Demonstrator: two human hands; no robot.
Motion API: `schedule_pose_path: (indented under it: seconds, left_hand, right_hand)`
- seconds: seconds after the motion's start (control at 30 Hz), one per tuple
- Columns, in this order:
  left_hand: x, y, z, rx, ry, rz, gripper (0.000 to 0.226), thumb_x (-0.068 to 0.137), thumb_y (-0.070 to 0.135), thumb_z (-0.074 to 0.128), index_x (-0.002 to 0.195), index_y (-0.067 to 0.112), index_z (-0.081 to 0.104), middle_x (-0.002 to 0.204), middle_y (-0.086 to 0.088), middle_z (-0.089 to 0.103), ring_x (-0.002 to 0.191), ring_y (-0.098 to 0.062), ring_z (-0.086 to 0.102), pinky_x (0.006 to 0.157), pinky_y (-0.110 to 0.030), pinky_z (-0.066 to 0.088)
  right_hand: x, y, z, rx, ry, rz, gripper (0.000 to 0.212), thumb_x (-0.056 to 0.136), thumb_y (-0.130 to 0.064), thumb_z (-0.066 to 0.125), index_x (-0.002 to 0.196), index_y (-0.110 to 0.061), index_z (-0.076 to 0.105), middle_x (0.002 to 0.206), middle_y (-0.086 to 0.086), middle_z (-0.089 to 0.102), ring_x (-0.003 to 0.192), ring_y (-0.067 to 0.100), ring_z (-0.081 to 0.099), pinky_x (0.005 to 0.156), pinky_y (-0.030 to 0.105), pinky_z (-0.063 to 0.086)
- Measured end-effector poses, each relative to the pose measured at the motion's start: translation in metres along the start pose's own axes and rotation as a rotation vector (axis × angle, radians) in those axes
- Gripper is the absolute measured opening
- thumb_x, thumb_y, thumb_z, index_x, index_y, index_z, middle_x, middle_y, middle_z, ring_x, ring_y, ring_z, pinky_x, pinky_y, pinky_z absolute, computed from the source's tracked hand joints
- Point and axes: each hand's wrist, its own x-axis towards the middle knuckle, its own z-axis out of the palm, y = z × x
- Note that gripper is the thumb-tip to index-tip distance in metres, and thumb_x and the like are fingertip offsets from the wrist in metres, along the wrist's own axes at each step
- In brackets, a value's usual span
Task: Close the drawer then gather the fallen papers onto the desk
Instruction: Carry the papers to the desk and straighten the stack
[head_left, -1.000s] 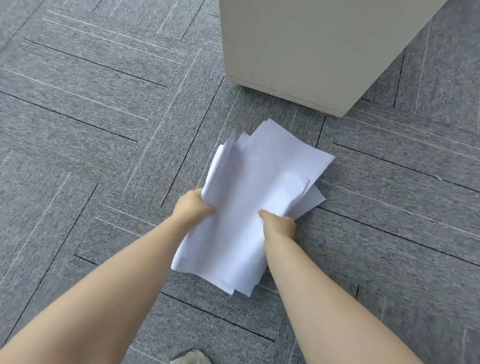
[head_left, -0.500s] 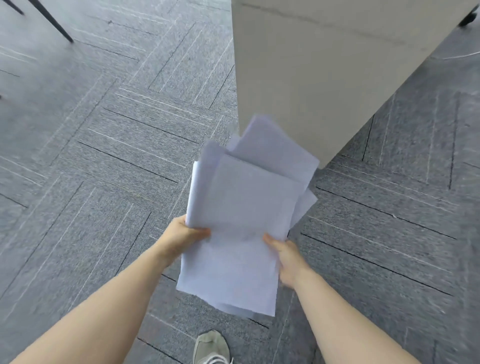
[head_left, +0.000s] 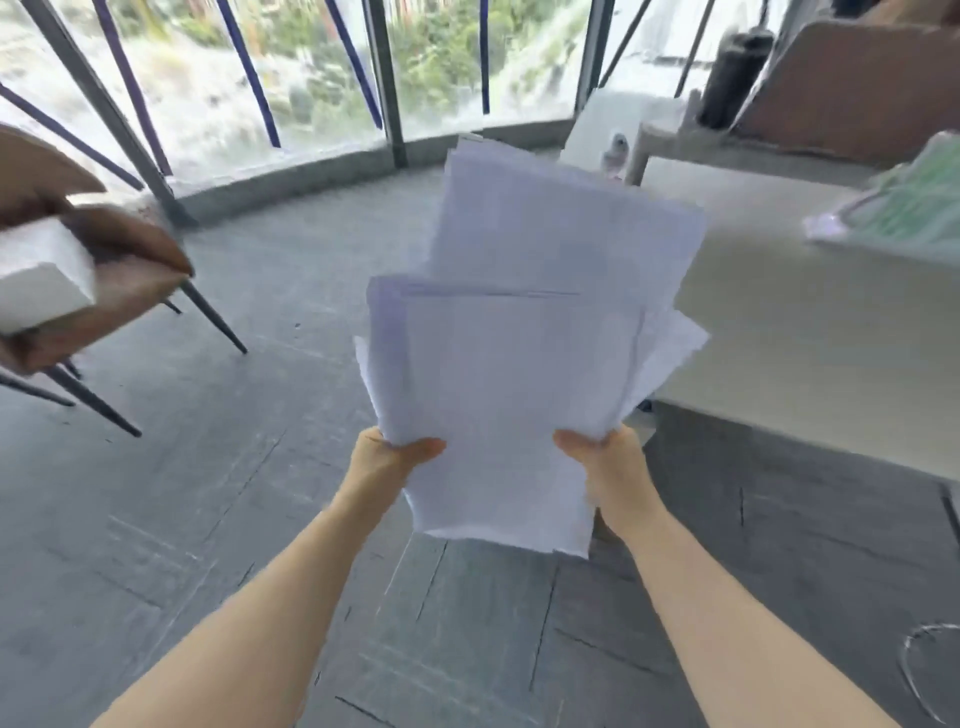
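A loose stack of white papers is held up in the air in front of me, sheets fanned and uneven. My left hand grips the stack's lower left edge, thumb on top. My right hand grips the lower right edge the same way. The pale desk lies to the right of the papers, its near edge just beyond the stack's right side. The drawer is not in view.
A brown chair with thin dark legs stands at the left, a white block on its seat. On the desk's far right lie a green-patterned item and a dark bottle. Large windows fill the back. Grey carpet floor is below.
The papers have been lifted off the floor and raised to desk height. My view has swung up from the carpet and cabinet to the room, desk and windows.
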Motion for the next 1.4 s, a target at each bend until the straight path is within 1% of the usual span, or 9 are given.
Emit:
schedule_pose_path:
  seconds: [0.17, 0.4, 0.67, 0.87, 0.97, 1.07, 1.13, 1.23, 1.4]
  left_hand:
    - [0.022, 0.123, 0.063, 0.035, -0.024, 0.236, 0.019, 0.069, 0.008, 0.081, 0.071, 0.018, 0.065, 0.064, 0.007, 0.067, 0.054, -0.002, 0.064, 0.049, -0.015, 0.051]
    - [0.067, 0.196, 0.190, -0.043, -0.108, 0.311, 0.014, 0.072, 0.004, 0.078, 0.069, 0.018, 0.076, 0.068, 0.005, 0.075, 0.068, -0.014, 0.070, 0.073, -0.034, 0.057]
    - [0.144, 0.163, 0.326, 0.065, -0.135, 0.183, 0.037, 0.065, 0.006, 0.077, 0.101, 0.007, 0.065, 0.087, -0.004, 0.071, 0.075, -0.011, 0.068, 0.065, -0.027, 0.052]
    - [0.174, 0.116, 0.365, 0.114, -0.096, 0.001, 0.036, 0.073, -0.003, 0.073, 0.107, 0.006, 0.065, 0.103, -0.010, 0.071, 0.084, -0.013, 0.066, 0.066, -0.021, 0.050]
    - [0.183, 0.127, 0.372, 0.002, -0.064, -0.010, 0.036, 0.069, 0.000, 0.077, 0.102, 0.009, 0.065, 0.093, -0.004, 0.072, 0.082, -0.016, 0.067, 0.067, -0.026, 0.052]
    - [0.204, 0.133, 0.389, 0.011, -0.145, -0.031, 0.036, 0.060, 0.004, 0.076, 0.095, 0.010, 0.069, 0.089, -0.006, 0.074, 0.083, -0.023, 0.069, 0.076, -0.037, 0.055]
    - [0.217, 0.140, 0.398, 0.014, -0.162, 0.013, 0.029, 0.061, -0.001, 0.076, 0.088, 0.008, 0.070, 0.082, -0.008, 0.073, 0.079, -0.022, 0.066, 0.071, -0.034, 0.054]
    - [0.242, 0.155, 0.403, -0.038, -0.096, 0.090, 0.020, 0.070, -0.003, 0.076, 0.079, 0.013, 0.069, 0.070, 0.002, 0.071, 0.064, -0.011, 0.064, 0.055, -0.020, 0.052]
    - [0.278, 0.141, 0.387, 0.043, -0.234, 0.025, 0.050, 0.063, 0.005, 0.076, 0.111, 0.014, 0.062, 0.098, 0.000, 0.073, 0.086, -0.012, 0.069, 0.065, -0.017, 0.054]
  right_hand:
    - [0.006, -0.114, -0.030, 0.008, 0.267, -0.230, 0.016, 0.081, -0.003, 0.069, 0.077, -0.018, 0.072, 0.078, -0.005, 0.073, 0.069, 0.013, 0.069, 0.066, 0.027, 0.055]
    - [0.047, -0.181, -0.131, -0.001, 0.431, -0.389, 0.016, 0.080, -0.010, 0.066, 0.072, 0.003, 0.061, 0.071, 0.001, 0.058, 0.063, 0.012, 0.053, 0.057, 0.025, 0.042]
    - [0.157, -0.144, -0.245, 0.004, 0.410, -0.186, 0.006, 0.080, -0.011, 0.072, 0.086, -0.013, 0.073, 0.070, -0.014, 0.068, 0.062, 0.002, 0.065, 0.056, 0.014, 0.048]
    - [0.211, -0.121, -0.282, 0.029, 0.410, -0.135, 0.024, 0.077, -0.013, 0.073, 0.093, 0.004, 0.068, 0.076, 0.009, 0.067, 0.061, 0.011, 0.062, 0.055, 0.026, 0.048]
    - [0.224, -0.127, -0.282, 0.039, 0.368, -0.159, 0.028, 0.074, -0.012, 0.073, 0.099, 0.000, 0.069, 0.088, 0.008, 0.075, 0.074, 0.015, 0.070, 0.062, 0.027, 0.055]
    - [0.241, -0.128, -0.278, -0.009, 0.368, -0.127, 0.006, 0.076, -0.008, 0.068, 0.080, -0.006, 0.065, 0.058, -0.011, 0.063, 0.048, 0.001, 0.053, 0.048, 0.020, 0.044]
    - [0.250, -0.134, -0.274, -0.041, 0.415, -0.141, 0.011, 0.074, -0.014, 0.066, 0.070, -0.006, 0.061, 0.056, -0.003, 0.051, 0.046, 0.004, 0.039, 0.042, 0.020, 0.033]
    - [0.266, -0.149, -0.272, 0.012, 0.423, -0.173, 0.010, 0.083, -0.007, 0.067, 0.082, 0.003, 0.070, 0.071, 0.001, 0.066, 0.062, 0.009, 0.059, 0.055, 0.018, 0.046]
    - [0.293, -0.137, -0.262, -0.190, 0.347, -0.001, 0.013, 0.083, -0.004, 0.059, 0.077, -0.011, 0.068, 0.067, -0.009, 0.064, 0.067, 0.017, 0.056, 0.050, 0.015, 0.040]
